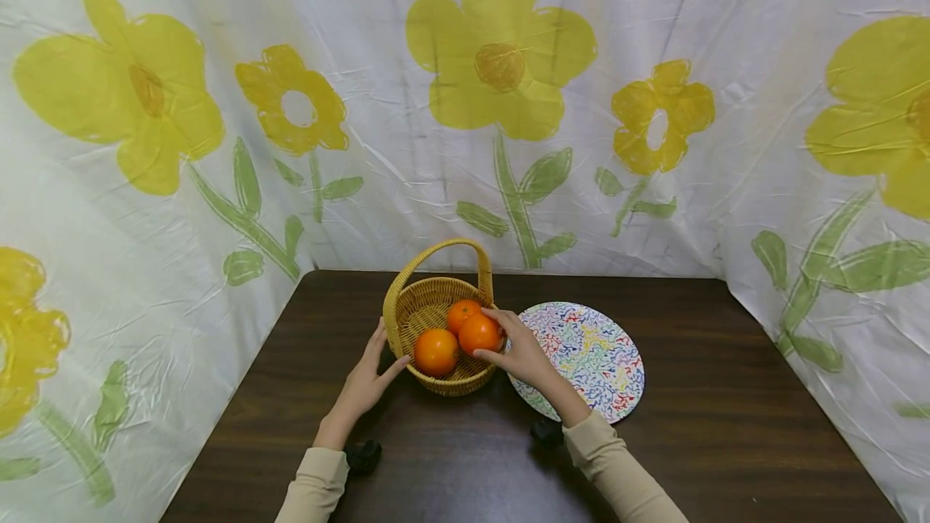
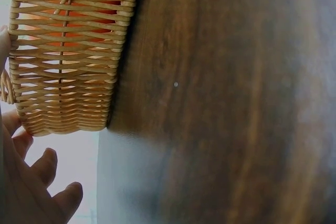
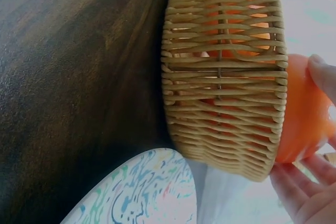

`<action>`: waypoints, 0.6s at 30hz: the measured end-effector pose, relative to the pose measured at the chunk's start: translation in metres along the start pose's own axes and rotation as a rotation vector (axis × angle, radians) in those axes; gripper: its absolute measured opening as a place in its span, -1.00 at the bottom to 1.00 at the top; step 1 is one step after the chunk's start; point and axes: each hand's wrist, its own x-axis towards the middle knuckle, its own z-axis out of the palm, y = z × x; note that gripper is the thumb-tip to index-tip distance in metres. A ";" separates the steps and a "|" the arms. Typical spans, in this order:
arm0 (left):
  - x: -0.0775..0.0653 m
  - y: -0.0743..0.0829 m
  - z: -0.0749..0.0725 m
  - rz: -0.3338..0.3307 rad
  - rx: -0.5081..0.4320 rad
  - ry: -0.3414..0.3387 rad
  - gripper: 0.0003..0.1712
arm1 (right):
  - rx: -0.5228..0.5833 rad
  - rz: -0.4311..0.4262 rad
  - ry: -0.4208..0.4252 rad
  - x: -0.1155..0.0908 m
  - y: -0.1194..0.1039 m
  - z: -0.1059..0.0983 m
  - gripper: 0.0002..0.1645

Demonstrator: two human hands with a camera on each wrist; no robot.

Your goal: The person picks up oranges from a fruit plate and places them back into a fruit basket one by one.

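Observation:
A wicker basket (image 1: 450, 387) with a tall arched handle stands on the table, three oranges inside it. Against its left side rests my left hand (image 1: 363, 384), thumb near the front rim and fingers spread along the outer wall. In the left wrist view those fingers (image 2: 46, 166) look loose beside the weave. My right hand (image 1: 525, 352) holds an orange (image 1: 480, 333) at the basket's right rim, thumb on one side and fingers on the other. The right wrist view shows this orange (image 3: 302, 109) standing above the rim. Another orange (image 1: 436, 352) lies front left, and one (image 1: 462, 314) behind.
Right of the basket lies a round plate (image 1: 581, 345) with a multicoloured squiggle pattern, partly under my right forearm. The dark wooden table (image 1: 726, 426) reaches back to a white cloth (image 1: 392, 184) painted with yellow flowers.

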 end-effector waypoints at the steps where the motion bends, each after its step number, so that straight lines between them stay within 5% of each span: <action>1: 0.000 0.000 0.000 -0.001 0.000 0.000 -0.12 | -0.005 0.002 -0.004 0.000 0.000 0.000 -0.17; 18: 0.000 0.001 -0.001 -0.002 -0.011 -0.003 -0.12 | -0.117 -0.001 -0.025 0.001 0.004 0.009 -0.20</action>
